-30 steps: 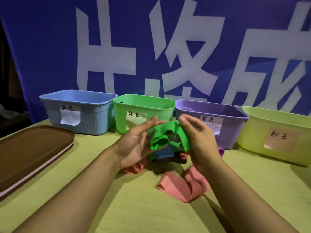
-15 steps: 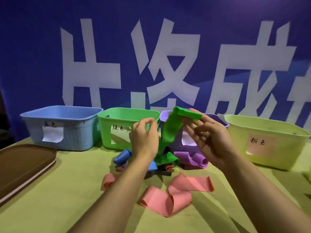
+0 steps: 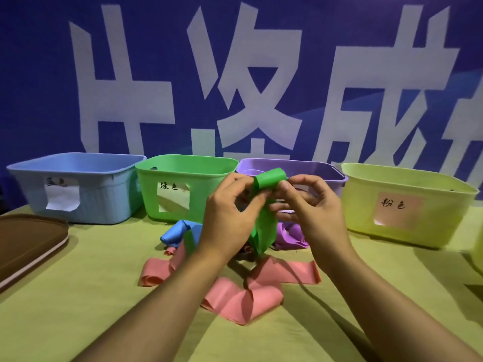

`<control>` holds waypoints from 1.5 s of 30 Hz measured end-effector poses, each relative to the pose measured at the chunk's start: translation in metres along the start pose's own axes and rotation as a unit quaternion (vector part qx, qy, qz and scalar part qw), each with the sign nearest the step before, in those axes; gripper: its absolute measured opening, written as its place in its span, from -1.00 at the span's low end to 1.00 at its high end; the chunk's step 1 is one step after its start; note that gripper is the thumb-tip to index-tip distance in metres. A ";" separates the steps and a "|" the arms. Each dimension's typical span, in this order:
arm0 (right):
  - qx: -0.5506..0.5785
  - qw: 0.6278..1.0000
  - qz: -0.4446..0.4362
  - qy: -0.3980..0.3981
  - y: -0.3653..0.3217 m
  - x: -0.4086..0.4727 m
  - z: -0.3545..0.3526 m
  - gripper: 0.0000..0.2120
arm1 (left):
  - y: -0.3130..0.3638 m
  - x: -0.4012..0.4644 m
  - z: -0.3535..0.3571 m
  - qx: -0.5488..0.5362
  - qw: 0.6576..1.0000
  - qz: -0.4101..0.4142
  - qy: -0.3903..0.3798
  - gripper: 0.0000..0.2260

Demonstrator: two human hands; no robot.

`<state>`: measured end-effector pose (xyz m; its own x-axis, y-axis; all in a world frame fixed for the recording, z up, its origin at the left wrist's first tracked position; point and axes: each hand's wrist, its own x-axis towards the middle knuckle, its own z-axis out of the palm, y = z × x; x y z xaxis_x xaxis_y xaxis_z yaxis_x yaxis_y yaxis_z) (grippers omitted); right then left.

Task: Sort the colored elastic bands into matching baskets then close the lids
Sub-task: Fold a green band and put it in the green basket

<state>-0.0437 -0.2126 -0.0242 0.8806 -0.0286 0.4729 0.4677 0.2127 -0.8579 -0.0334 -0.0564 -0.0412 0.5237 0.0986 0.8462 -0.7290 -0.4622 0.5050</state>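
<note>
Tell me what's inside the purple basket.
Only the far inner wall of the purple basket shows, with a pale curved shape at its left that I cannot identify. The hands and the green band cover its front; its floor is hidden.

The tabletop (image 3: 78, 296) is covered in yellow-green cloth. Along its rear edge stand four baskets in a row: blue basket (image 3: 78, 189), green basket (image 3: 180, 192), purple basket (image 3: 300, 169), yellow basket (image 3: 407, 205). A brown lid (image 3: 26, 244) lies at left. Pink bands (image 3: 240, 296), a blue band (image 3: 175, 232) and a purple band (image 3: 291, 235) lie loose at centre.
</note>
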 end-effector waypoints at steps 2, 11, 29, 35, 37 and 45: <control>-0.030 0.999 -0.036 0.006 0.001 -0.002 0.003 -0.83 | 0.004 -0.003 0.004 -0.037 0.998 -0.052 0.005 -0.88; -0.098 0.991 -0.085 -0.028 0.002 -0.005 0.002 -0.68 | 0.016 -0.008 0.000 -0.114 0.989 -0.045 -0.088 -0.65; -0.003 0.994 -0.110 -0.014 -0.011 -0.001 -0.004 -0.81 | 0.053 0.029 -0.002 -0.127 0.988 -0.058 -0.070 -0.88; 0.015 0.998 -0.053 -0.039 -0.004 0.008 -0.014 -0.65 | 0.072 0.058 0.003 -0.148 0.982 -0.102 -0.052 -0.96; 0.000 0.998 -0.022 -0.064 0.000 0.008 -0.018 -0.68 | 0.080 0.070 -0.001 -0.159 0.981 -0.107 -0.029 -0.95; -0.086 0.988 0.006 -0.129 -0.003 0.005 -0.019 -0.78 | 0.110 0.099 -0.021 -0.162 0.981 -0.103 0.009 -0.98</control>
<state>-0.0389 -0.2315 -0.0230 0.8473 0.2284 0.4795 0.4835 0.0420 -0.8743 -0.0709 -0.0788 0.1011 0.6686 0.1778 0.7221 -0.7121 -0.1270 0.6905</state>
